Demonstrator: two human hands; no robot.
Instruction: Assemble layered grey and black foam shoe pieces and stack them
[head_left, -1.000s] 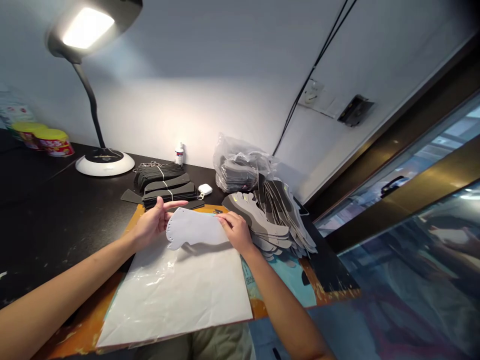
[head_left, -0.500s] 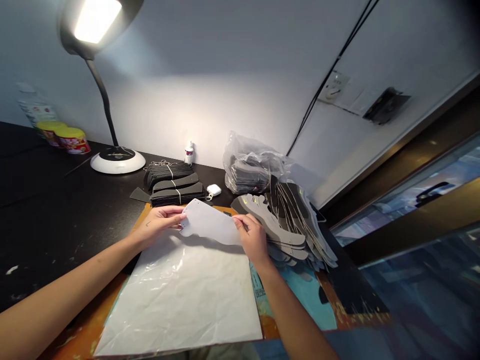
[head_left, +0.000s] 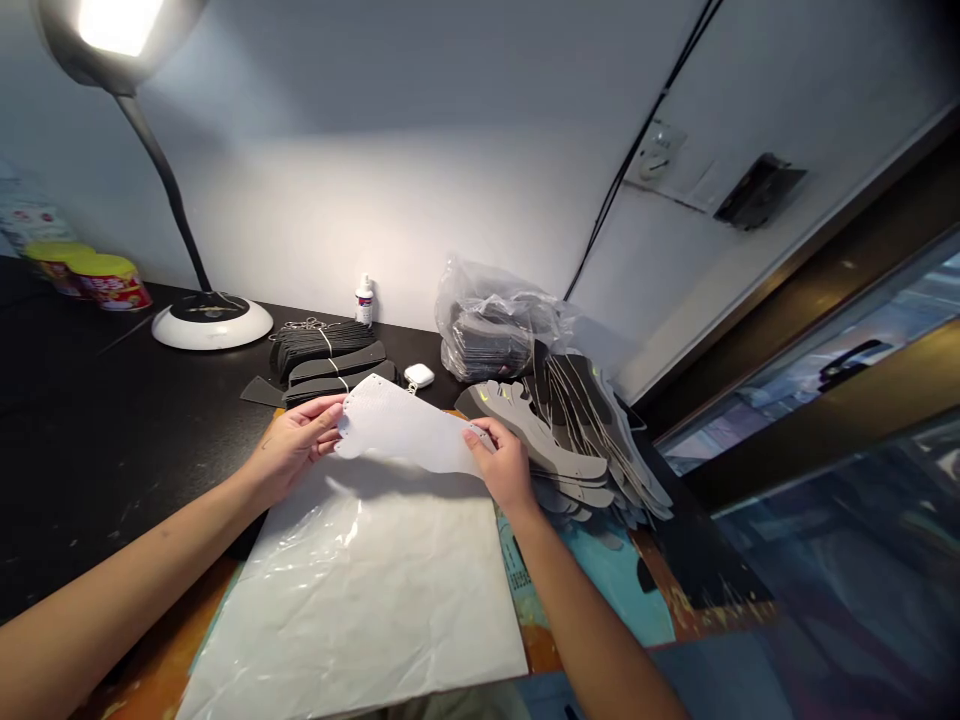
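Currently, a pale perforated cutout (head_left: 401,430) is being pinched between the left hand (head_left: 296,445) and right hand (head_left: 506,465), just above a plastic sheet (head_left: 360,600).

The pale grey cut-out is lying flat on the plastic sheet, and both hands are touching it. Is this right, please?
Not quite: the head view shows the pale grey cut-out held up above the plastic sheet, not lying flat on it, with its shadow on the sheet. Both hands do touch it: the left hand and the right hand.
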